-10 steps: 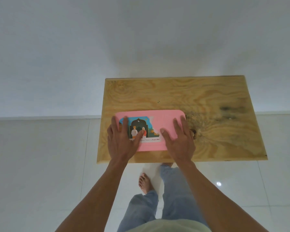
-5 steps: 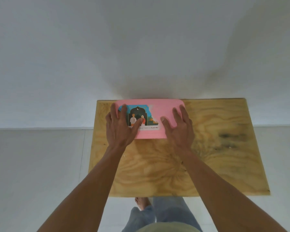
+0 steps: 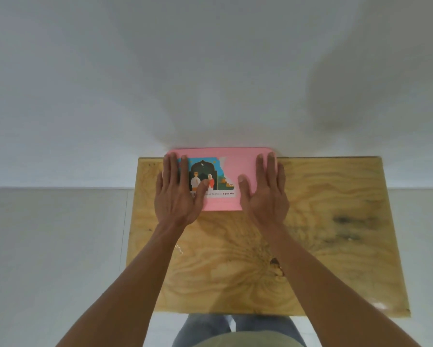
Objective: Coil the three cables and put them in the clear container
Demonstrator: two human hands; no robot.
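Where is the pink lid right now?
In the head view, the pink lid lies at the wooden table's far edge, left of centre, against the white wall, under the left hand and right hand.

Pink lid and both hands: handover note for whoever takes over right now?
Left hand: flat on the left end of the pink rectangular plastic lid, fingers straight.
Right hand: flat on its right end, fingers straight.
The lid, bearing a colourful picture sticker, lies at the far edge of the bare plywood table, against the white wall.
No cables in view; the container under the lid is hidden, so whether they are packed cannot be told.
Left: confirm the contents, lift the hands.
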